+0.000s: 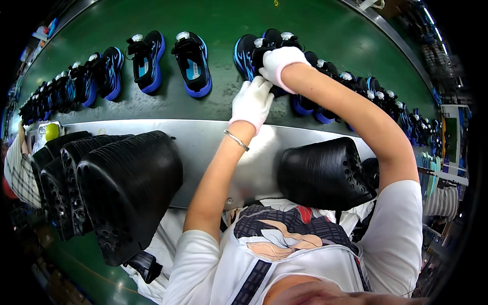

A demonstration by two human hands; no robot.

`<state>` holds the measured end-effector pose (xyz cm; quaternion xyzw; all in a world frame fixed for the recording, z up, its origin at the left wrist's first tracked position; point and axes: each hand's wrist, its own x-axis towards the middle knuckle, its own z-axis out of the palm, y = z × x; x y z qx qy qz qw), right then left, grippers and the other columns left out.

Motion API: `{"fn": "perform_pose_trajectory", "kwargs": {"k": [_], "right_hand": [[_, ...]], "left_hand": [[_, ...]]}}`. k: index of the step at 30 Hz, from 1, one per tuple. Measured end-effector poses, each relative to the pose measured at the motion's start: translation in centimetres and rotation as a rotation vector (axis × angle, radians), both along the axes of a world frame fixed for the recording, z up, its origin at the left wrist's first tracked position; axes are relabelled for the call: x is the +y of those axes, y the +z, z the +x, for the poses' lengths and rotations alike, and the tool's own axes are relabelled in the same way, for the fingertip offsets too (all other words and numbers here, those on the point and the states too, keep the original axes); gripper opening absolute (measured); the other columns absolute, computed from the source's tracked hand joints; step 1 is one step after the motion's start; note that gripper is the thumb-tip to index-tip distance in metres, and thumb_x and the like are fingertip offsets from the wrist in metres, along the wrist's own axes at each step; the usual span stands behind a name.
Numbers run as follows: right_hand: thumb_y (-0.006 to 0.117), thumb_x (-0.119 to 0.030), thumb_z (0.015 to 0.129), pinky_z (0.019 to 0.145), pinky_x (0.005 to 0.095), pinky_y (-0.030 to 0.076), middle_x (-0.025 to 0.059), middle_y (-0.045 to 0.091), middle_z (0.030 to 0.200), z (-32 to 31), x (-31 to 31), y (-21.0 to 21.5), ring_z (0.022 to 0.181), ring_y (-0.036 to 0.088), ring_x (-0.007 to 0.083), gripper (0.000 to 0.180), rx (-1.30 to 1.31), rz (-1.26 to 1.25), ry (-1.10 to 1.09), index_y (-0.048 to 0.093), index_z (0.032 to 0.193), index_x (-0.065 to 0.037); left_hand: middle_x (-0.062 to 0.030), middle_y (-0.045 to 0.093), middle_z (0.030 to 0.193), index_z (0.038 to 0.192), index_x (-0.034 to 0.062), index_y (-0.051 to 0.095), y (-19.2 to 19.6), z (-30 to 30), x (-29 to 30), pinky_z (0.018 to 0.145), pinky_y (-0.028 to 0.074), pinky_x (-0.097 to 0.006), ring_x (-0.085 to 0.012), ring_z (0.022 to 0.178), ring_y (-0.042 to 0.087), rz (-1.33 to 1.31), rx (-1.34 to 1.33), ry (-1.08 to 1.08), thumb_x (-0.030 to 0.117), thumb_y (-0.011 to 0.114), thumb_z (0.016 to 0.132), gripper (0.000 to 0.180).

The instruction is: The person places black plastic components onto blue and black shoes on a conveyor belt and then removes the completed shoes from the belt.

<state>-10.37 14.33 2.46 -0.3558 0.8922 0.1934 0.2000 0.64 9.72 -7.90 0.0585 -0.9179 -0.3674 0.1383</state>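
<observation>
Black and blue sneakers with pale round pieces on their tongues stand on a green surface. One sneaker [246,53] sits beside another that my right hand [282,62] covers. That hand, in a white glove with a pink cuff, bends closed over the sneaker's upper. Against the same sneaker's near end, my gloved left hand [251,101] has its fingers drawn together, close to the right hand's fingertips. The gloves hide most of this shoe, and the exact grip cannot be seen. To the left, a single sneaker [193,66] stands with its opening toward me.
Several sneakers line the green surface [213,20] on both sides. On the metal ledge [213,152] in front of me lie stacks of nested black shells with holes, a large stack [132,173] left and another stack [320,170] right. A person's checked sleeve [23,173] shows far left.
</observation>
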Motion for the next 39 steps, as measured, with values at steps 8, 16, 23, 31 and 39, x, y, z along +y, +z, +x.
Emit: {"fn": "perform_pose_trajectory", "kwargs": {"k": [8, 16, 23, 31, 39], "right_hand": [[0.051, -0.011, 0.086, 0.077, 0.0388, 0.054, 0.0159, 0.066, 0.105, 1.1, -3.6, -4.5, 0.096, 0.065, 0.0279, 0.023, 0.143, -0.117, -0.037, 0.067, 0.101, -0.007], [0.048, -0.029, 0.093, 0.084, 0.0465, 0.046, 0.0249, 0.063, 0.099, -5.0, -0.1, -7.6, 0.097, 0.058, 0.0414, 0.032, 0.07, -0.033, 0.137, 0.055, 0.102, 0.001], [0.041, -0.031, 0.097, 0.082, 0.0491, 0.045, 0.0218, 0.065, 0.096, -4.9, -2.0, -5.8, 0.092, 0.059, 0.0418, 0.03, 0.186, 0.086, 0.367, 0.054, 0.097, -0.004], [0.041, -0.019, 0.094, 0.079, 0.0464, 0.05, 0.0212, 0.064, 0.103, -8.2, -3.6, -9.7, 0.097, 0.062, 0.038, 0.025, 0.253, 0.19, 0.377, 0.059, 0.096, -0.002], [0.041, -0.019, 0.093, 0.075, 0.0469, 0.051, 0.0232, 0.064, 0.102, -11.9, -3.6, -13.6, 0.097, 0.062, 0.0391, 0.027, 0.089, -0.072, 0.115, 0.061, 0.096, -0.002]], "left_hand": [[-0.0165, 0.067, 0.104, 0.096, 0.0065, 0.07, -1.5, -1.6, -1.4, 0.081, 0.053, -0.04, -0.0306, 0.096, 0.066, 0.09, -0.528, -0.083, 0.021, 0.062, 0.078, 0.024], [-0.0094, 0.07, 0.094, 0.093, 0.0101, 0.074, -5.3, -7.2, 0.7, 0.069, 0.054, -0.036, -0.0241, 0.085, 0.068, -0.042, -0.539, -0.116, 0.016, 0.068, 0.069, 0.026], [-0.0054, 0.071, 0.09, 0.094, 0.0117, 0.074, -4.3, -6.2, -1.1, 0.063, 0.054, -0.037, -0.0234, 0.082, 0.068, -0.152, -0.495, -0.129, 0.019, 0.065, 0.072, 0.024], [-0.0048, 0.07, 0.09, 0.095, 0.0158, 0.074, -5.7, -7.5, -0.8, 0.065, 0.053, -0.038, -0.0226, 0.082, 0.067, -0.18, -0.545, -0.181, 0.021, 0.061, 0.075, 0.025], [-0.0024, 0.067, 0.078, 0.084, 0.0158, 0.074, -7.4, -9.1, -0.9, 0.058, 0.05, -0.034, -0.0186, 0.071, 0.064, -0.198, -0.546, -0.142, 0.02, 0.067, 0.066, 0.02]]}}
